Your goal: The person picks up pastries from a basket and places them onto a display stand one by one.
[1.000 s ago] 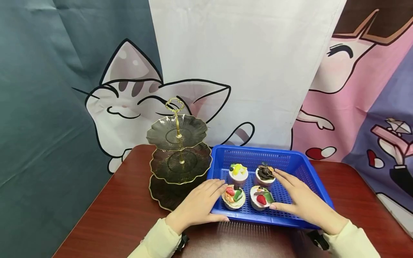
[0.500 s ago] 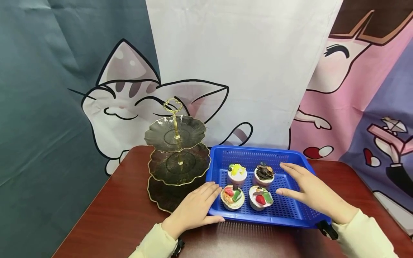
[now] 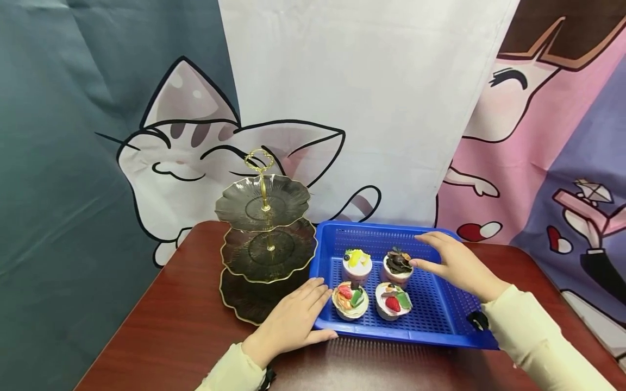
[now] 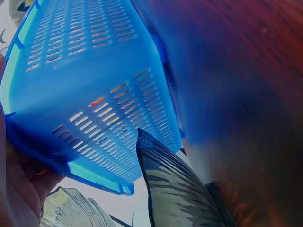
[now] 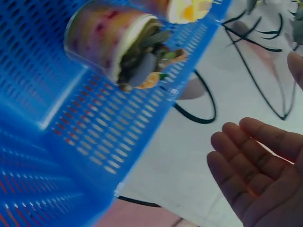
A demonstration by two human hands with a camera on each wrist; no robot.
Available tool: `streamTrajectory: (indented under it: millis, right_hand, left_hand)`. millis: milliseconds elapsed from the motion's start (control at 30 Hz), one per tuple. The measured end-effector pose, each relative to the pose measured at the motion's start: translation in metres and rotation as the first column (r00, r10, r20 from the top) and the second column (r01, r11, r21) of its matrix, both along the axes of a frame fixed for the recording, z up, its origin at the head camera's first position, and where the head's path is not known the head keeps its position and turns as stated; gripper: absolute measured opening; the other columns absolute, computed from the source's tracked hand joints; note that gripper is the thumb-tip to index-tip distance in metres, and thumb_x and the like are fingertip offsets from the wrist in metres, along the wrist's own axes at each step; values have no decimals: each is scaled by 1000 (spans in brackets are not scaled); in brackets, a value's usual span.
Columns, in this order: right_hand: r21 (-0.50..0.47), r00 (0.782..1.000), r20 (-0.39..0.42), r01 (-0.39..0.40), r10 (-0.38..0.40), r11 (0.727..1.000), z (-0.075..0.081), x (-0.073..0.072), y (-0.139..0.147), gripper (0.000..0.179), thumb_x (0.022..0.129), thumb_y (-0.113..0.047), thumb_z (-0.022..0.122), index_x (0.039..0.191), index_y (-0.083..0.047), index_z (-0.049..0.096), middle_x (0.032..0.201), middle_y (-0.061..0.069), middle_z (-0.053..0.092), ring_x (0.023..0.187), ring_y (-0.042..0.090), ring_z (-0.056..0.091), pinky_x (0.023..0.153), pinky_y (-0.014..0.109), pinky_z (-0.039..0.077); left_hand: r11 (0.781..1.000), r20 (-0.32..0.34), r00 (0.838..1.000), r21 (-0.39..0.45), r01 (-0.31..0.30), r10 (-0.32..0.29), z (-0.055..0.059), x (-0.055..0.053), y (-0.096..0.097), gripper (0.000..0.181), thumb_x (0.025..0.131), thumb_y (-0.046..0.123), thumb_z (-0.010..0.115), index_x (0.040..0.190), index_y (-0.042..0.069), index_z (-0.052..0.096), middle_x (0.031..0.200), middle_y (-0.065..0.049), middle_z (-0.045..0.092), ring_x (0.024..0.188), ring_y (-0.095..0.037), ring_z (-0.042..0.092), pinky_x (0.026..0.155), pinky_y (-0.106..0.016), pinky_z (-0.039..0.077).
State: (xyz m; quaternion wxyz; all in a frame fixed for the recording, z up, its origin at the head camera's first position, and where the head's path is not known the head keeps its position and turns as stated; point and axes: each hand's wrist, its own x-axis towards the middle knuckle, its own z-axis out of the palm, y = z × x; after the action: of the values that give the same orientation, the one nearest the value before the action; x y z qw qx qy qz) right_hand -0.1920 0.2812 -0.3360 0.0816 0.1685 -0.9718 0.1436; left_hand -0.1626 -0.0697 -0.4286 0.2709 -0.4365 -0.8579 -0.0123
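Observation:
Several cupcakes stand in a blue plastic basket [image 3: 430, 338]. At its back right is a chocolate-topped cupcake [image 3: 398, 265], and left of it a yellow fruit-topped cupcake [image 3: 357, 266]. In front sit a strawberry-and-orange-topped cupcake [image 3: 350, 301] and a raspberry-topped cupcake [image 3: 393, 302]. My right hand [image 3: 457, 266] hovers over the basket, thumb and fingers apart, close beside the chocolate cupcake; the right wrist view shows its palm holding nothing. My left hand [image 3: 293, 317] rests at the basket's front left corner with straight fingers along the rim.
A three-tier stand [image 3: 264, 203] with dark, gold-rimmed scalloped plates stands left of the basket, near my left hand. Both are on a reddish-brown table [image 3: 161, 315]. Behind it hangs a cartoon-printed cloth [image 3: 381, 108].
My right hand first drew back to the right from the cupcakes, then moved up and left toward the chocolate one. The left hand stays at the basket corner. The view shifts slightly.

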Motion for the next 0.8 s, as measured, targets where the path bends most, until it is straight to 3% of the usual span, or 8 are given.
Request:
streamTrajectory:
  millis: [300, 567, 800]
  right_hand:
    - [-20, 1000, 18, -22, 22, 1000, -18, -27, 5, 63, 85, -45, 68, 127, 1, 58, 123, 20, 61, 115, 38, 57, 97, 58, 46]
    - [-13, 995, 73, -61, 62, 998, -39, -46, 6, 71, 80, -48, 73, 123, 6, 59, 118, 22, 62, 110, 38, 60, 95, 55, 49]
    - [7, 989, 137, -53, 52, 999, -56, -55, 5, 78, 76, -53, 74, 122, 8, 58, 117, 23, 61, 110, 39, 58, 94, 56, 49]
  left_hand:
    - [998, -14, 999, 56, 31, -30, -4, -1, 0, 74, 78, 66, 63, 120, 5, 64, 120, -5, 65, 126, -22, 54, 111, -32, 41]
    - [998, -1, 1000, 62, 29, -29, -5, -2, -1, 73, 82, 67, 57, 121, 6, 64, 121, -5, 65, 127, -21, 53, 111, -31, 41]
    - [994, -25, 998, 90, 59, -57, -9, -5, -1, 72, 85, 67, 52, 120, 6, 64, 119, -5, 65, 126, -22, 53, 111, -32, 40]
